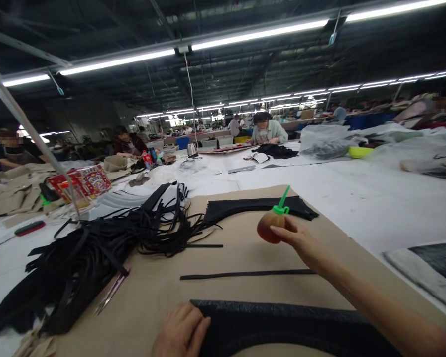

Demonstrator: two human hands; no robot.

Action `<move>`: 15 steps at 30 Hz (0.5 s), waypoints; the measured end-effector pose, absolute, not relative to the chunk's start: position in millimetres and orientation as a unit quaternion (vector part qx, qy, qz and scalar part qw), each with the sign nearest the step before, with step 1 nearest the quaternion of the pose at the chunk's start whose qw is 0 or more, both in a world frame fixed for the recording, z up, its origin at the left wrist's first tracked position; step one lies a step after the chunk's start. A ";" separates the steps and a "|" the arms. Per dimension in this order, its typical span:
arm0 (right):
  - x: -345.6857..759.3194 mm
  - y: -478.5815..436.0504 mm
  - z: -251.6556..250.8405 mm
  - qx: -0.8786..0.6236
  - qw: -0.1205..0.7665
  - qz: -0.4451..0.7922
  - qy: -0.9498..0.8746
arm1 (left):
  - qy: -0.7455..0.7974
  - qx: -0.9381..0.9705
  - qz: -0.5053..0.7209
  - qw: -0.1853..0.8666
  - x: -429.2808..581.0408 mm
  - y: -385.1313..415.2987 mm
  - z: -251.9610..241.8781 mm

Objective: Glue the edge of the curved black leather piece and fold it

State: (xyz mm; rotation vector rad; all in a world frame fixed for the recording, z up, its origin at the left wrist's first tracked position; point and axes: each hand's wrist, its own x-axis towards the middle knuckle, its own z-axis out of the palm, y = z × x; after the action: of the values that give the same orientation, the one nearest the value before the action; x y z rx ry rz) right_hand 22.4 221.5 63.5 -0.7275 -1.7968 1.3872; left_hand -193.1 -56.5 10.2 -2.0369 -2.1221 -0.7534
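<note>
My right hand is closed around a round, amber-brown glue bottle with a green cap and thin nozzle pointing up. It is held above the tan board. At the bottom, my left hand bends its fingers over the left end of a curved black fabric piece, pressing it to the board. The piece's upper margin looks shiny. Between the hands and the far side lies a narrow black strip, its right end hidden behind my right forearm. Farther back is a stack of curved black pieces.
A tangled heap of black strips covers the board's left side, with pink-handled tweezers beside it. Left of that are a red-and-black object, a slanted metal pole and a red box. Co-workers, including one person, work farther back.
</note>
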 end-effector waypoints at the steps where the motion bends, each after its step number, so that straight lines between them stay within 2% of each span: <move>1: 17.2 232.0 61.7 -0.290 0.365 0.504 -0.727 | -0.715 -0.647 -0.263 0.020 -202.0 -52.7 17.8; 5: -1.7 272.9 44.7 -0.333 0.350 0.426 -0.765 | -0.786 -0.547 -0.286 -0.041 -233.9 -31.6 38.7; 15: 18.3 315.2 -3.1 -0.425 0.237 0.305 -0.819 | -0.820 -0.533 -0.180 -0.104 -258.1 5.0 29.1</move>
State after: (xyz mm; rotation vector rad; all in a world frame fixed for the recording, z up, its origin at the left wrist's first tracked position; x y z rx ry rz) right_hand 18.3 315.2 -3.1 -1.1653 -2.2445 0.8352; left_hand -258.1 5.0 29.1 -1.7949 -2.7625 -0.6057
